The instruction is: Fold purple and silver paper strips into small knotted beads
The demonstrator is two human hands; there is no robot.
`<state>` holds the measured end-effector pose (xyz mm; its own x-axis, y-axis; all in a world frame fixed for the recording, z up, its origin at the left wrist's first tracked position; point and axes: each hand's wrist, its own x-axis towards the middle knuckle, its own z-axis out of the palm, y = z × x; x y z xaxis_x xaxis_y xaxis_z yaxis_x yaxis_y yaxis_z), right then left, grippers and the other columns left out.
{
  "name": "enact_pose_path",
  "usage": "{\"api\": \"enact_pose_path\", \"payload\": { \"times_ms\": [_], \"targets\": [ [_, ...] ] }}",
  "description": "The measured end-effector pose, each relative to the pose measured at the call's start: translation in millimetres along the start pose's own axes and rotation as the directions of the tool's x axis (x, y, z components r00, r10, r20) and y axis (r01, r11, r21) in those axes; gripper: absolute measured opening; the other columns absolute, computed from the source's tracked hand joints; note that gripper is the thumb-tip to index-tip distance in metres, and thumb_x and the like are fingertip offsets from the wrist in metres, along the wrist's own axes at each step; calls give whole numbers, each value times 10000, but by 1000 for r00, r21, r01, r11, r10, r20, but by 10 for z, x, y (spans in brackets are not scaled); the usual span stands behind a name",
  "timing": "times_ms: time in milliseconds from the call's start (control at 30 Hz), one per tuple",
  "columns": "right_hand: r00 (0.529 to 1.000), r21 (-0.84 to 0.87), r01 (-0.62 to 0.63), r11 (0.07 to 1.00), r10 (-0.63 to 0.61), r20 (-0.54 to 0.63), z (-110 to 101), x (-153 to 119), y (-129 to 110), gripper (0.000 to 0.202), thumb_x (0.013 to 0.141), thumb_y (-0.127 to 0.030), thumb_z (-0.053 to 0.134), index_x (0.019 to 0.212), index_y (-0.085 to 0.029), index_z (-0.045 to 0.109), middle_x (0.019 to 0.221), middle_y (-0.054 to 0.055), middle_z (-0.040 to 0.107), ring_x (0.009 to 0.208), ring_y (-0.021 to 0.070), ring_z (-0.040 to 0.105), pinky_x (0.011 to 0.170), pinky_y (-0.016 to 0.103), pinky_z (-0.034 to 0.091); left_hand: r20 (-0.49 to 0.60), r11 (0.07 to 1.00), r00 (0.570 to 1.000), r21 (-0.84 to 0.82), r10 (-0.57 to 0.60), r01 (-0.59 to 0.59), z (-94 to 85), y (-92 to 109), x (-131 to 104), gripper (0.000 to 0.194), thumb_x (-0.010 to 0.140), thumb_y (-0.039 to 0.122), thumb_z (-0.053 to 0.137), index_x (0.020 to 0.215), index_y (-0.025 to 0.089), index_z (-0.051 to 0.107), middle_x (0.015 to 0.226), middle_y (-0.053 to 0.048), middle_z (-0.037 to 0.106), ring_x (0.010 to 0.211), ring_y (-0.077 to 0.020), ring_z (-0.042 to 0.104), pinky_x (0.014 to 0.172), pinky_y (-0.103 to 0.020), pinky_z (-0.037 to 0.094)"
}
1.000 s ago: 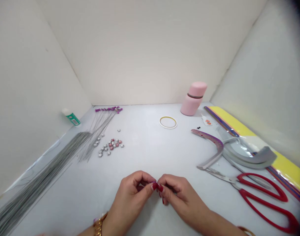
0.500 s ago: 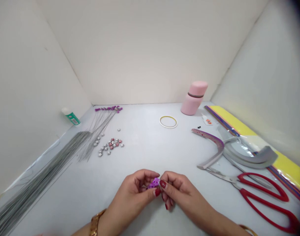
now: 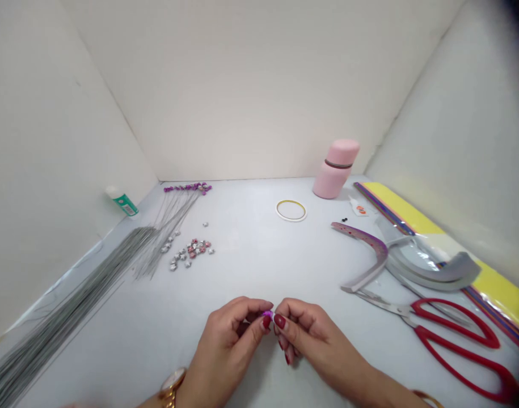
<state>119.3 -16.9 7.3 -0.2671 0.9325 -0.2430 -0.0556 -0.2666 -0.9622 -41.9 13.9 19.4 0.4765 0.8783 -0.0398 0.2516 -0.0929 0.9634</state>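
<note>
A small purple paper strip [image 3: 268, 314], with a whitish edge at its right, sits between my fingertips at the front middle of the table. My left hand [image 3: 237, 340] pinches it between thumb and forefinger. My right hand [image 3: 304, 331] is closed at its right end, thumb against forefinger, with the other fingers curled below. Most of the strip is hidden by the fingers. Beyond my left hand lie several small silver and pink folded stars [image 3: 197, 247].
Grey wire stems [image 3: 93, 277] lie at left, some tipped with purple stars [image 3: 186, 187]. A glue stick [image 3: 123, 202] is behind. Rightward are red-handled scissors [image 3: 455, 323], paper strips [image 3: 378, 249], and yellow sheets [image 3: 404, 209]. A tape ring [image 3: 291, 219] and pink bottle [image 3: 336, 170] stand farther back.
Less of the purple strip shows between my fingers now. My left hand has rolled slightly and shifted left at the wrist; my right hand stays nearly in place.
</note>
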Motion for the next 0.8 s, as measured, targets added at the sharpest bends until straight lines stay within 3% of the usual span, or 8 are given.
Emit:
{"api": "enact_pose_path", "payload": {
  "times_ms": [100, 200, 300, 400, 600, 800],
  "targets": [
    [996, -134, 88, 987, -90, -8, -13, -11, 36, 252, 837, -369, 469, 732, -153, 544, 564, -30, 476, 496, 91, 462, 502, 206, 375, 22, 948, 979, -247, -201, 200, 32, -15, 32, 177, 761, 279, 572, 863, 142, 621, 720, -32, 645, 687, -143, 583, 658, -251, 471],
    [985, -257, 171, 951, -173, 15, -26, -17, 42, 248, 862, -328, 425, 731, -161, 554, 579, -21, 491, 513, 97, 458, 514, 207, 377, 49, 875, 953, -386, -298, 293, 58, -26, 61, 237, 696, 329, 637, 825, 131, 613, 643, 0, 595, 565, -104, 530, 565, -223, 452],
    [977, -353, 207, 912, -214, 19, -34, -20, 32, 229, 861, -288, 421, 694, -171, 525, 558, -22, 493, 510, 102, 453, 513, 206, 370, 91, 828, 933, -435, -349, 353, 65, -9, 68, 294, 669, 375, 654, 815, 127, 592, 638, 18, 548, 468, -63, 450, 431, -175, 380],
    [977, -411, 197, 890, -213, 8, -37, -23, 34, 221, 861, -268, 408, 687, -174, 506, 542, -23, 482, 507, 108, 457, 507, 207, 366, 116, 808, 893, -387, -434, 443, 56, 26, 57, 276, 697, 396, 623, 743, 128, 578, 514, 69, 457, 359, -25, 298, 344, -149, 225],
    [972, -468, 215, 857, -234, 18, -46, -15, 35, 204, 862, -242, 401, 691, -182, 495, 553, -22, 482, 522, 112, 456, 518, 209, 362, 134, 765, 886, -458, -444, 452, 43, -10, 66, 267, 666, 384, 652, 652, 138, 549, 574, 23, 559, 483, -69, 443, 425, -162, 275],
    [950, -540, 280, 793, -310, 38, -52, -32, -8, 224, 855, -223, 411, 645, -184, 478, 582, -16, 484, 541, 110, 445, 536, 207, 357, 97, 752, 867, -456, -489, 476, 61, 47, 64, 261, 664, 375, 650, 618, 143, 540, 422, 90, 375, 377, -35, 216, 383, -176, 142]
  ]
}}
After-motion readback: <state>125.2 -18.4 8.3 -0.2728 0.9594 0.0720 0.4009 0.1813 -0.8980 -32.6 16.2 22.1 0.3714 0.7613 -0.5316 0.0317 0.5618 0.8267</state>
